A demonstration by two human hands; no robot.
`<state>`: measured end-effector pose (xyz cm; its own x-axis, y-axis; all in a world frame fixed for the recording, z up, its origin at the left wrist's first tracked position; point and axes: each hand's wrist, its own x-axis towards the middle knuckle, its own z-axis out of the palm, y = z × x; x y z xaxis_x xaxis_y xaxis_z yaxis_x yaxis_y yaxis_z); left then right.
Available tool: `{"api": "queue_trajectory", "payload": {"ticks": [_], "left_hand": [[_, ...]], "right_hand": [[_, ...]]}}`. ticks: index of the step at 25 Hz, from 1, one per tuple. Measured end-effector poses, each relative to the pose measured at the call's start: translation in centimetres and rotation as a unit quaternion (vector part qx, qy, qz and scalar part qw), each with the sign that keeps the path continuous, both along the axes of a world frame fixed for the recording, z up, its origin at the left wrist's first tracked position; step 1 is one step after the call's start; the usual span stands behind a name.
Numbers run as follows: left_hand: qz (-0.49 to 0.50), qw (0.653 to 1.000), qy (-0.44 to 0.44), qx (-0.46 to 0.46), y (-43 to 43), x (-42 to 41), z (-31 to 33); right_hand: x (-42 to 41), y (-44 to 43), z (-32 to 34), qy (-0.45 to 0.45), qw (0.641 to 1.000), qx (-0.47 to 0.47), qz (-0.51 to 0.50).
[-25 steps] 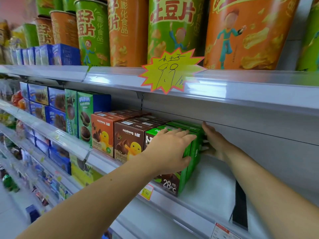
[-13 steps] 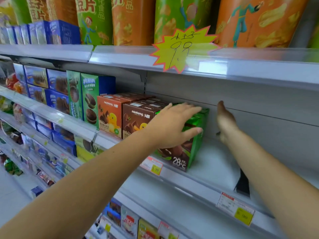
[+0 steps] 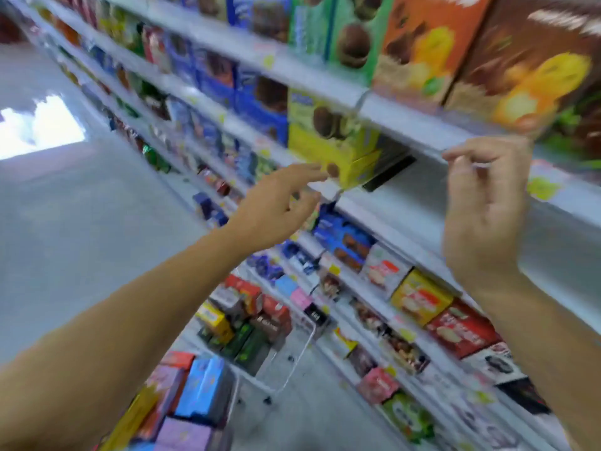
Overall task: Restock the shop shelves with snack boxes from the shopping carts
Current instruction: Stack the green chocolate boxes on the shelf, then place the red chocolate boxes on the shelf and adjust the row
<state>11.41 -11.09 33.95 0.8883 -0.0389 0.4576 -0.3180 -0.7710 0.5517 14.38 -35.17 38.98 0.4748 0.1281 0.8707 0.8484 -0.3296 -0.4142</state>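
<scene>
- Orange box (image 3: 419,43) and brown box (image 3: 527,60) stand side by side on a shelf (image 3: 406,123) at the upper right of the frame, both smeared by blur.
- My left hand (image 3: 276,203) hangs in the air at the centre, fingers loosely spread, gripping nothing.
- Its fingertips are close to the lower corner of a yellow box (image 3: 331,138) one shelf down; I cannot tell whether they touch.
- My right hand (image 3: 481,209) is right of centre, just under the shelf's edge, fingers loosely curled and empty.
- Snack boxes (image 3: 247,317) fill a white wire cart (image 3: 300,353) at the lower centre.
- More boxes, among them a blue box (image 3: 205,388), are heaped at the lower left.
</scene>
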Motion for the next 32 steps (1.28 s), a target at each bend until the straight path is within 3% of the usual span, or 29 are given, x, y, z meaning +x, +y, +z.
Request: {"api": "queue_trajectory", "payload": {"ticks": [3,6,9,13,18,21,26,29,32], "left_hand": [[0.061,0.992,0.108,-0.028,6.8,-3.3,-6.2],[0.135,0.967,0.199,-0.081,11.9,-6.0,-12.1],[0.241,0.909,0.287,-0.184,15.1,-8.2,-16.8],[0.349,0.814,0.346,-0.311,17.4,-9.0,-23.3],[0.415,0.705,0.370,-0.440,17.7,-8.3,-30.0],[0.436,0.654,0.371,-0.494,17.8,-7.4,-32.6],[0.469,0.615,0.345,-0.532,19.3,-5.9,-35.8],[0.469,0.605,0.337,-0.549,19.8,-5.7,-37.0],[0.462,0.604,0.347,-0.549,19.8,-5.8,-37.3]], "right_hand": [[-0.6,7.6,-7.8,0.147,0.983,-0.090,0.058],[-0.2,12.8,-15.3,0.335,0.919,-0.184,0.101],[0.7,16.1,-22.5,0.470,0.835,-0.268,0.100],[2.4,20.3,-31.0,0.548,0.758,-0.341,0.097],[3.5,26.4,-40.1,0.581,0.676,-0.436,0.128],[3.6,30.4,-43.9,0.541,0.644,-0.518,0.156],[2.7,35.8,-48.9,0.369,0.623,-0.682,0.100],[2.3,36.8,-50.9,0.372,0.609,-0.695,0.084],[3.9,36.2,-51.2,0.403,0.631,-0.655,0.101]]}}
